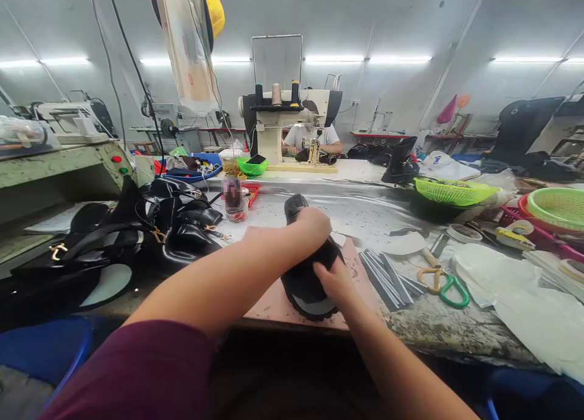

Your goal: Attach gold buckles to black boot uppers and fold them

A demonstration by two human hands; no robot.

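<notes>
A black shoe upper [303, 283] lies lengthwise before me on a pinkish board [269, 304], with a grey band and jagged edge at its near end. My left hand [314, 224] reaches over its far part from the left, closed on it; the fingertips are hidden behind the hand. On its right side my right hand [332, 279] grips the edge, thumb on top and the other fingers out of sight. Just right of the board lie several grey and white strips [387, 277]. A small white piece [338, 238] shows beside the upper.
Shiny black uppers with gold buckles [182, 237] are heaped on the left. To the right are scissors with orange and green handles [442, 285], white sheets [506, 274], a tape roll [464, 233] and a green basket [456, 192]. A co-worker [331, 140] sits behind a sewing machine [274, 131].
</notes>
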